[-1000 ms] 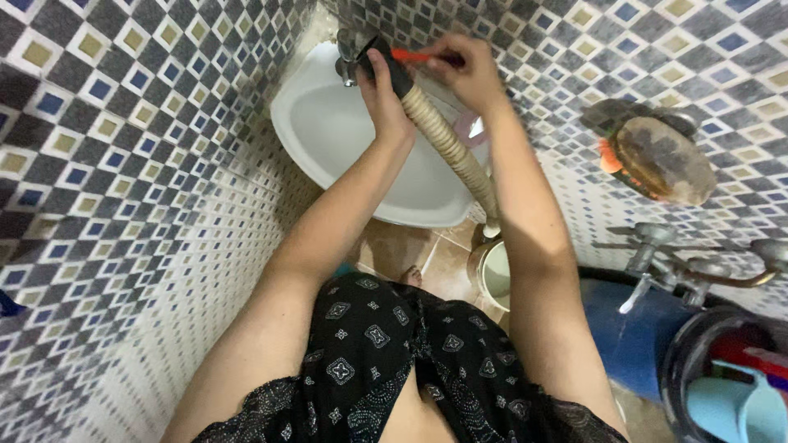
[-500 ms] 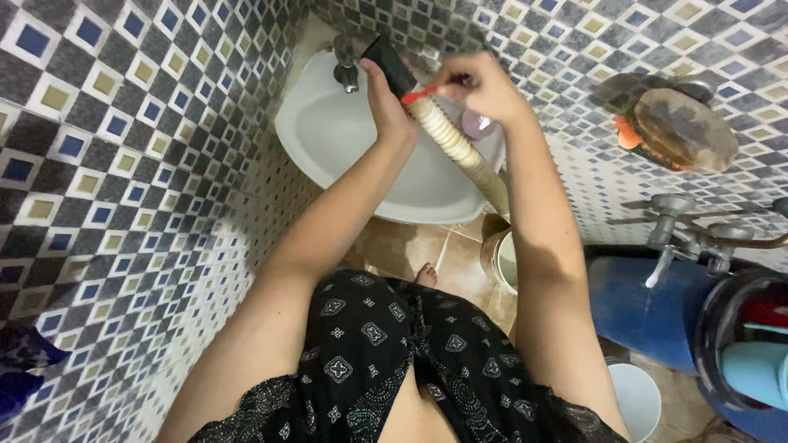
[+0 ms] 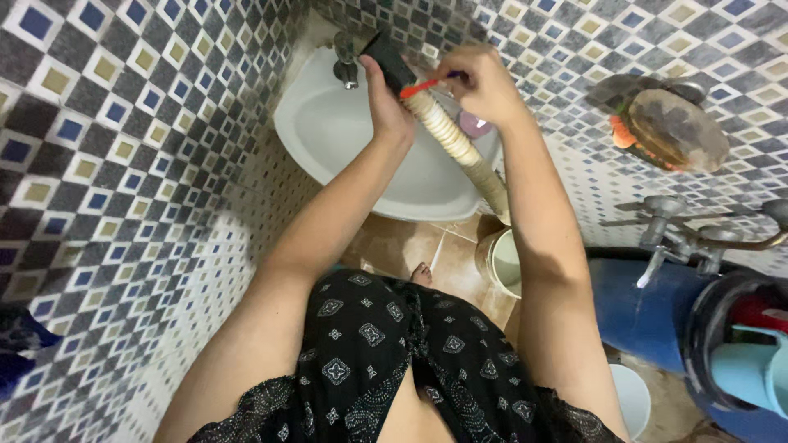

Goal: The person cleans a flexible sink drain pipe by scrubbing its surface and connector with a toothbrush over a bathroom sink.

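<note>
Over a white wash basin (image 3: pixel 345 139), my left hand (image 3: pixel 386 102) grips the black end of a beige ribbed hose (image 3: pixel 455 143). The hose runs down to the right, past the basin's rim. My right hand (image 3: pixel 484 82) holds a small orange brush (image 3: pixel 420 87) whose tip rests against the hose just below the black end. A metal tap (image 3: pixel 346 61) stands at the back of the basin, close to my left hand.
Patterned tile walls close in on the left and behind the basin. A soap dish (image 3: pixel 669 123) hangs on the right wall above metal taps (image 3: pixel 685 234). Below stand a blue barrel (image 3: pixel 648 316), a dark bucket (image 3: pixel 730 344) and a pale bucket (image 3: pixel 501 262).
The brush has shifted slightly along the hose while both hands stay over the basin. The view has tilted a little, so the basin sits further left.
</note>
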